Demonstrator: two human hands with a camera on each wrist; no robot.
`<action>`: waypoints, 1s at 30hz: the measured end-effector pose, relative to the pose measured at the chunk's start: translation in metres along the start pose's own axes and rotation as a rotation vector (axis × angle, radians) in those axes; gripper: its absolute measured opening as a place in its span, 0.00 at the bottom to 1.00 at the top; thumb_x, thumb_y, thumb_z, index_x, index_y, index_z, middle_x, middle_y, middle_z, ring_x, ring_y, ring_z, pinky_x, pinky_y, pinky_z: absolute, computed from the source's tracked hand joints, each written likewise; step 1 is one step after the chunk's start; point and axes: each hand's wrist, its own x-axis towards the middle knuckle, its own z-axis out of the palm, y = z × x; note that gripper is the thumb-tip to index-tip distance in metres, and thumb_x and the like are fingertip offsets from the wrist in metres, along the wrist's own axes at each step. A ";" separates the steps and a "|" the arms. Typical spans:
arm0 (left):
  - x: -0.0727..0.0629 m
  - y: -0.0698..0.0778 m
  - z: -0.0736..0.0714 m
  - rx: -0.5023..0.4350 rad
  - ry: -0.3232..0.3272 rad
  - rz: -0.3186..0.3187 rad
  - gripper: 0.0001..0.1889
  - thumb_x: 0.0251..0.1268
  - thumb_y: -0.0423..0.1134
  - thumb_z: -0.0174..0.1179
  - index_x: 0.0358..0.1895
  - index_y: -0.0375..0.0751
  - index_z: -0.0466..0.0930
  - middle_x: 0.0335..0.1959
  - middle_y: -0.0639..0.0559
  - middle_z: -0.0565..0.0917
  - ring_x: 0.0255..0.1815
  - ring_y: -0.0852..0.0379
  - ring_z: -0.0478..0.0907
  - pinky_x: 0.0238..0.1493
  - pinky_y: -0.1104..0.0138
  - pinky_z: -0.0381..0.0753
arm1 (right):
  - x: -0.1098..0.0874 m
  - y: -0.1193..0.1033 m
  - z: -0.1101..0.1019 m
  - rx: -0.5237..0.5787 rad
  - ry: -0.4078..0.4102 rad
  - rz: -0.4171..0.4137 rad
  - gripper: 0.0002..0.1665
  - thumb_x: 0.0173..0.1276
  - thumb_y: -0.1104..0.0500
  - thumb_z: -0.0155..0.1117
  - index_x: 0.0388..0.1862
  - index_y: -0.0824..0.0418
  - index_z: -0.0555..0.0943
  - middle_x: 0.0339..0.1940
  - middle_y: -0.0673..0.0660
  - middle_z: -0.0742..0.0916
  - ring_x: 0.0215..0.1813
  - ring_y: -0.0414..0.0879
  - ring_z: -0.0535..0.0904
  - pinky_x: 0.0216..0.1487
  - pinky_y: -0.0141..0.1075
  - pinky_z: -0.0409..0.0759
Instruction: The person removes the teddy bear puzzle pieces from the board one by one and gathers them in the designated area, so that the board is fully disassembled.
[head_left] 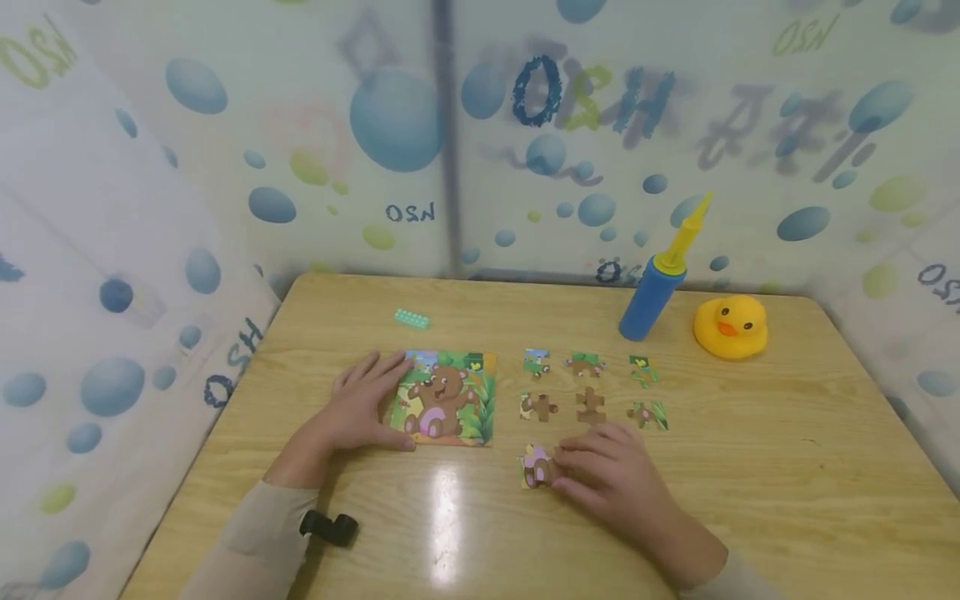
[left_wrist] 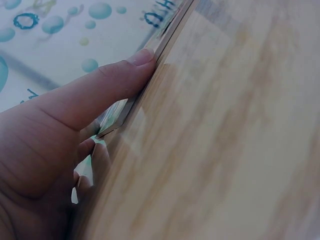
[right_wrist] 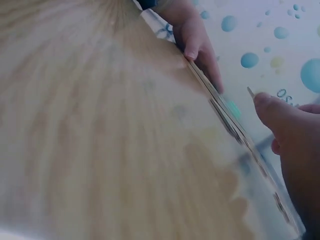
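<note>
My left hand lies along the left side of a square bear puzzle, fingers stretched out at its upper left and thumb at its lower edge. In the left wrist view the thumb touches the puzzle's edge. My right hand pinches a puzzle piece with purple and brown on it, between thumb and fingertips. From the right wrist, that piece shows as a thin edge raised above the table. Several loose pieces lie just beyond, among them a brown piece nearest the right hand.
A blue pump with a yellow nozzle stands at the back right, beside a yellow rubber duck. Behind the puzzle lies a small mint-green toy brick. A patterned curtain hangs behind the wooden table.
</note>
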 end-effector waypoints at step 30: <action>0.001 -0.002 0.000 0.018 -0.019 -0.023 0.71 0.40 0.71 0.82 0.87 0.46 0.55 0.88 0.43 0.51 0.86 0.28 0.37 0.76 0.30 0.33 | -0.038 0.013 -0.042 -0.060 -0.106 0.177 0.17 0.62 0.43 0.82 0.44 0.51 0.94 0.49 0.47 0.93 0.47 0.42 0.84 0.56 0.38 0.72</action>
